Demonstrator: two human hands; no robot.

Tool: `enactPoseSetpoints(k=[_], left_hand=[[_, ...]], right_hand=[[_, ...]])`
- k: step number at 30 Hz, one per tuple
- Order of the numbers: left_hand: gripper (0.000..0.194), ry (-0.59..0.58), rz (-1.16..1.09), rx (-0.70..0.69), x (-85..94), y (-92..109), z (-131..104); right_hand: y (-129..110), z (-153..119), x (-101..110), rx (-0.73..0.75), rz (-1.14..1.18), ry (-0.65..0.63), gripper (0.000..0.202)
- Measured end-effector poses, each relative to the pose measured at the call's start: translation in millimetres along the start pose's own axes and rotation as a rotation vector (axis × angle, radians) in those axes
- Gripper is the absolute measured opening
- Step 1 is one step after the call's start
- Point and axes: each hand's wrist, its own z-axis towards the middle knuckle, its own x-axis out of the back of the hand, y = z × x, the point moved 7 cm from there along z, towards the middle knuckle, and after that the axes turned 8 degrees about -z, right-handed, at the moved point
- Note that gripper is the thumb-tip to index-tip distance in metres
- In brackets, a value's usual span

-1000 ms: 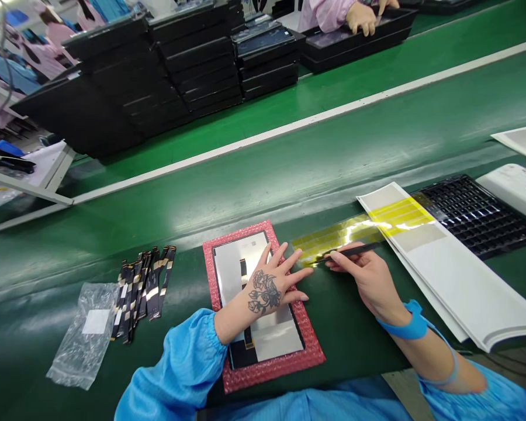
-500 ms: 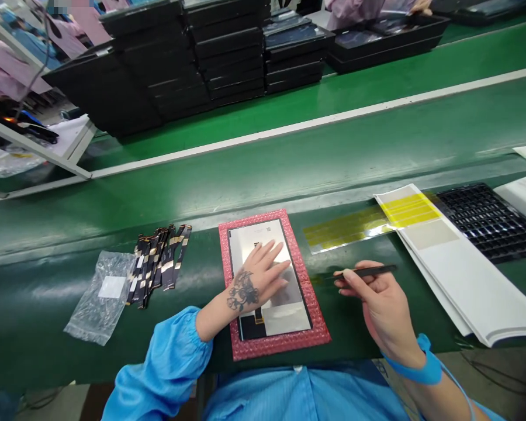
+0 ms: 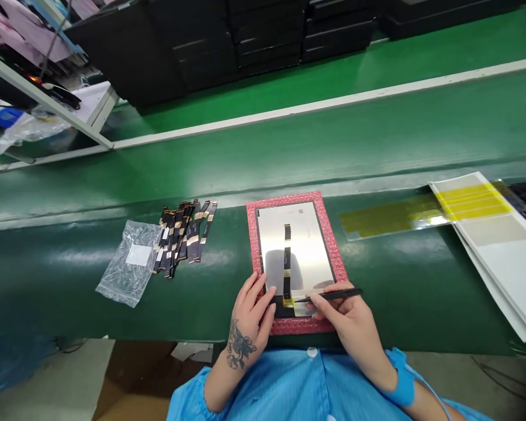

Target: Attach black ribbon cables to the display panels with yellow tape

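A flat display panel (image 3: 304,240) with a silvery back lies on a pink bubble-wrap sheet (image 3: 328,231). Down its middle runs a dark flex cable (image 3: 287,254), with a small piece of yellow tape (image 3: 288,302) at its lower end. My right hand (image 3: 348,318) grips black tweezers (image 3: 335,294), whose tips reach the taped end of the cable. Over the panel's lower left edge rests my left hand (image 3: 252,316), fingers stretched out, holding nothing.
Several loose flex cables (image 3: 188,234) lie left of the panel beside a clear plastic bag (image 3: 129,263). To the right are a strip of yellow tape (image 3: 390,217) and white sheets (image 3: 504,257). Black trays (image 3: 263,35) stand stacked behind a white rail (image 3: 289,111).
My left hand has slid down off the panel's middle to its lower left, uncovering the cable. My right hand has brought the tweezers left onto the cable's lower end. The view has shifted.
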Motion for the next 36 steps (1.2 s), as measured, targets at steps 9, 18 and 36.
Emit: enactPoseSetpoints(k=[9,18,36], left_hand=[[0.033,-0.006,-0.007,0.006,0.1,-1.7,0.3],[0.035,-0.026,-0.013,0.009,-0.1,-1.3,-0.1],[0.030,-0.030,-0.038,-0.020,3.0,3.3,-3.0]], right_hand=[[0.8,-1.1,-2.2,0.089,-0.066,0.029,0.045],[5.9,-0.7,-0.1,0.062,-0.114,0.043,0.047],[4.0,-1.7,2.4,0.122,-0.200,0.073,0.044]])
